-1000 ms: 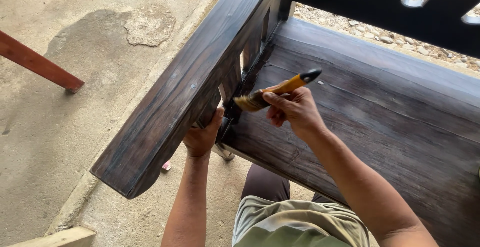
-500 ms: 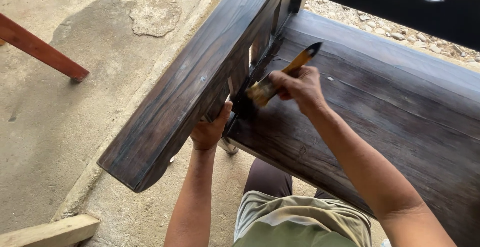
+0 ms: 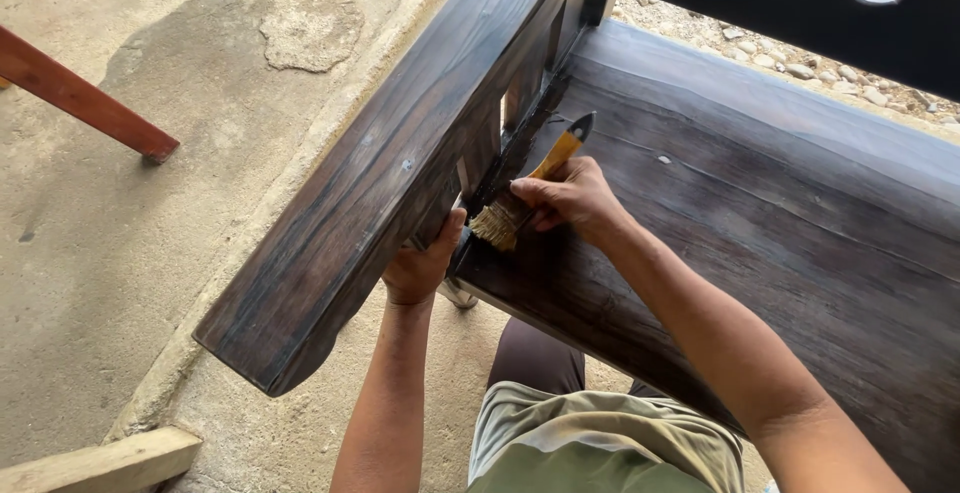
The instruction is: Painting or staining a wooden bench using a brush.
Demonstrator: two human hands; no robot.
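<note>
On a rough concrete floor, the dark bench looks heavy and rigid. The right hand pinches a light paintbrush mid-handle; the left hand grips under the armrest.

Your left hand showed only its back and thumb; the fingers were tucked under the dark stained wooden armrest, so its grip could not be judged. Your right hand covered the middle of the yellow-handled paintbrush, leaving the black handle tip and the tan bristles visible. The dark wooden bench seat ran off the right edge, its backrest off the top. The reddish wooden leg and pale plank were cut by the left edge.
</note>
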